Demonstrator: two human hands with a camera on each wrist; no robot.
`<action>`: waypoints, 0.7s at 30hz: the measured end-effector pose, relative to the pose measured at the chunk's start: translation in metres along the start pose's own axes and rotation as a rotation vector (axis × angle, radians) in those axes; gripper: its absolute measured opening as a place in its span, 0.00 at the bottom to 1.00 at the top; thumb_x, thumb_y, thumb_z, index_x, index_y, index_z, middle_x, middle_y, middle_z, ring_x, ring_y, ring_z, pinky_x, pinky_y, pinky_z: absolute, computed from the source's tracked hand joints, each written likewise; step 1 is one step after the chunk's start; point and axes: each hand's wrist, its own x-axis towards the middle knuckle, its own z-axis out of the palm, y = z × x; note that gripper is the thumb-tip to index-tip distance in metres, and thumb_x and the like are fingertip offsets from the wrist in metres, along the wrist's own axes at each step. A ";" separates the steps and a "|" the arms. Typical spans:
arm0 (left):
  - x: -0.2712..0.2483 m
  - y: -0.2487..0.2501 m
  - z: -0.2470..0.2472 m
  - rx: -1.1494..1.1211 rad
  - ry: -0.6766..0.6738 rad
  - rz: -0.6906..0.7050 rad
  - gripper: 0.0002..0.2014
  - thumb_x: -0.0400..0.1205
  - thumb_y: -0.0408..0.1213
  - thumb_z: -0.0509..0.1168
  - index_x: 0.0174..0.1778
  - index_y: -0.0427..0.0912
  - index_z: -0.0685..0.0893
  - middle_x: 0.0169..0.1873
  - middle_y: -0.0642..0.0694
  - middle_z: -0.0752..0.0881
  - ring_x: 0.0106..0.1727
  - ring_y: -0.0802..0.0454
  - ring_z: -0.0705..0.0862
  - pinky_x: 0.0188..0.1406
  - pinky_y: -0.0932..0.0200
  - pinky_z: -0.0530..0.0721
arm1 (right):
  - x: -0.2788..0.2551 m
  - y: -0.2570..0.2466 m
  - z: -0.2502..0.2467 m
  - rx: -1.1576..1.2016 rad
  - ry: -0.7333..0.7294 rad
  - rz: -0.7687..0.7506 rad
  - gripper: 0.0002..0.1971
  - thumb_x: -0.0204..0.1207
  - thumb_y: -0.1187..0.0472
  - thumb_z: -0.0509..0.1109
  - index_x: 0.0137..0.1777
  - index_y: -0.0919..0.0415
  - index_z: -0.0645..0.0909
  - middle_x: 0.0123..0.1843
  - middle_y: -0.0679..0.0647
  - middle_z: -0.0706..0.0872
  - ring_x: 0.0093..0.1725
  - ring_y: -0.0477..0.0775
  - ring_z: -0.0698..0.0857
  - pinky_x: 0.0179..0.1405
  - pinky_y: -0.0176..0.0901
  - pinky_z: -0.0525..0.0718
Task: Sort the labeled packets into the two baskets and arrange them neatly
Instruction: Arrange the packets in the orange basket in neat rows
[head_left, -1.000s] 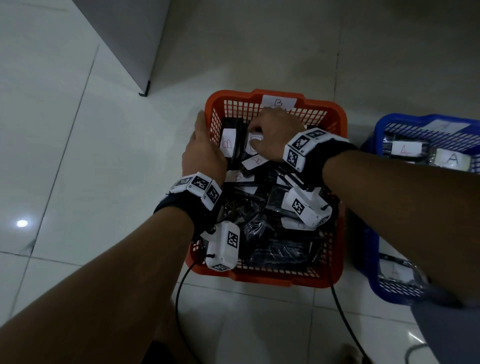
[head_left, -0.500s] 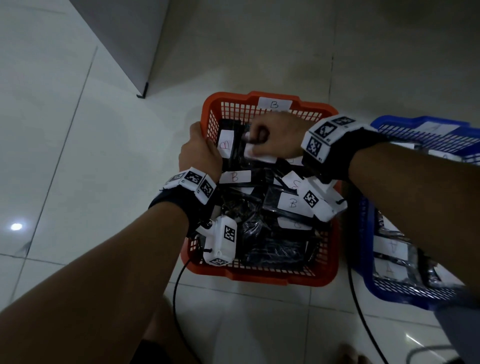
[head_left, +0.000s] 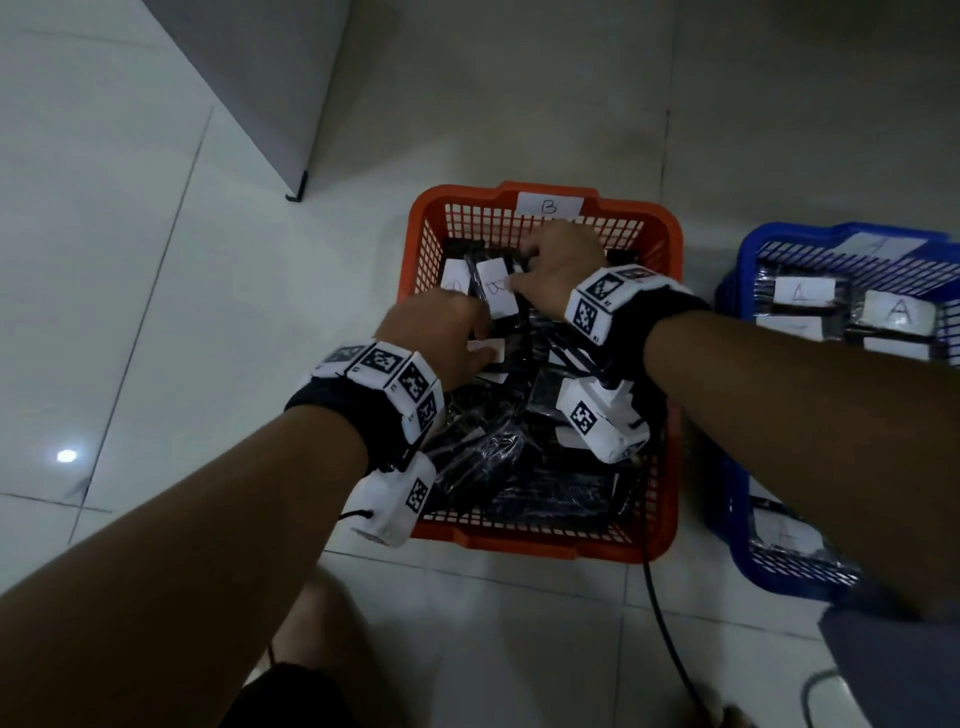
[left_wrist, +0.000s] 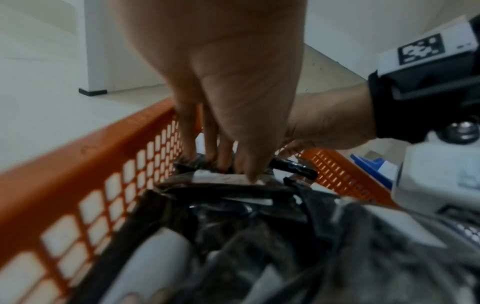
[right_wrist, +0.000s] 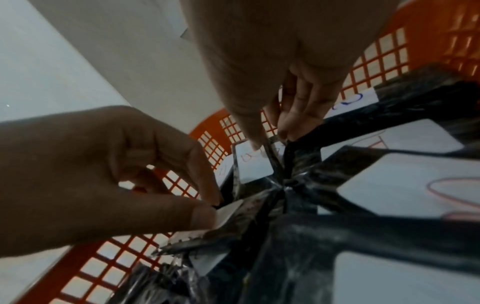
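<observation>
1. Left hand (head_left: 436, 332) is inside the orange basket (head_left: 670, 244), thumb and forefinger pinching the edge of a black packet (right_wrist: 233, 224) by its white label.
2. Right hand (head_left: 558, 270) is at the far end of the same basket, fingers curled, gripping an upright packet (head_left: 496, 286) by its top edge.
3. Orange basket, tagged B, holds a loose heap of black packets (head_left: 545, 488) with white labels.
4. Blue basket (head_left: 737, 540) stands just right of it, holding packets (head_left: 896, 312) labelled A.
5. Both baskets rest on a pale tiled floor (head_left: 156, 312).
</observation>
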 end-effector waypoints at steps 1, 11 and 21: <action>0.002 0.001 0.002 -0.001 -0.042 -0.002 0.11 0.79 0.49 0.68 0.52 0.48 0.88 0.50 0.45 0.88 0.52 0.44 0.85 0.46 0.56 0.82 | -0.002 0.001 -0.001 -0.025 -0.001 -0.016 0.15 0.71 0.53 0.78 0.51 0.64 0.88 0.47 0.56 0.89 0.48 0.56 0.88 0.48 0.43 0.87; 0.010 0.012 -0.001 -0.143 -0.346 -0.057 0.19 0.81 0.51 0.66 0.60 0.41 0.84 0.55 0.45 0.85 0.58 0.45 0.83 0.56 0.56 0.81 | -0.033 0.042 -0.037 -0.240 -0.216 -0.050 0.17 0.70 0.47 0.76 0.45 0.63 0.89 0.45 0.57 0.91 0.43 0.56 0.89 0.46 0.53 0.90; 0.021 0.000 -0.030 -0.351 -0.183 -0.352 0.17 0.78 0.46 0.70 0.61 0.44 0.81 0.56 0.44 0.86 0.55 0.45 0.84 0.54 0.54 0.83 | -0.053 0.043 -0.038 -0.027 -0.304 -0.059 0.07 0.74 0.59 0.76 0.51 0.56 0.87 0.47 0.49 0.87 0.45 0.49 0.85 0.39 0.38 0.83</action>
